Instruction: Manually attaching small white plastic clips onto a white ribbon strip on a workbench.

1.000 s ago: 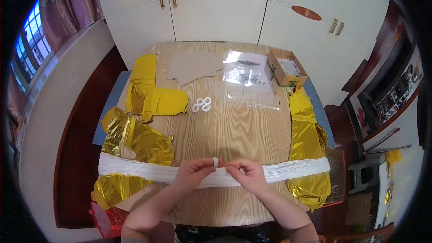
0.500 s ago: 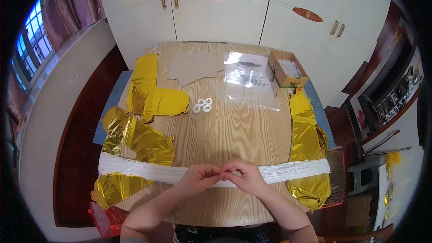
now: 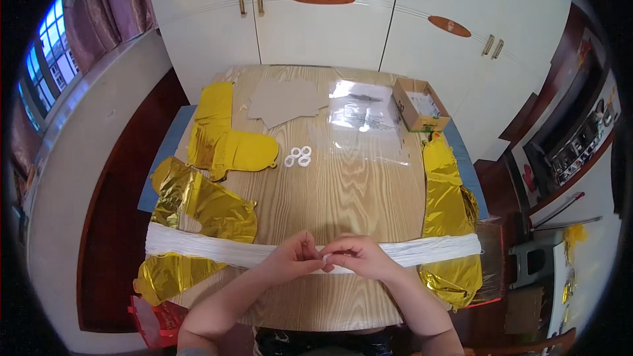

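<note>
Change: fingertips part slightly, and a small white ring-like piece shows between them at lower centre of the frame; both hands are still occupied with this one piece.
Earlier frames: one second ago the piece stands upright and in plain sight in the left fingers; half a second ago the fingertips meet and mostly cover it; now a bit of white peeks out and the left forefinger is raised and curled.
Left hand: lower centre, thumb reaching to the piece, fingers bent inward; whether it grips, I cannot tell.
Right hand: just right of centre, thumb and forefinger pinching the white piece, other fingers folded.
Strands: long flat bundle of white string runs across the lower frame, passing beneath both hands.
Spare rings: small cluster of white rings lies at mid-frame, unmoved.
Gold foil: flat L-shaped gold foil piece at left; crumpled shiny gold foil piece below it, under the string's left end; long wrinkled gold foil piece at right, under the other end.
Upper table: grey-beige card sheets left of centre, clear glossy plastic sheet beside them, brown cardboard box at upper right.
Surface: pale wood-grained table fills the middle of the frame.
</note>
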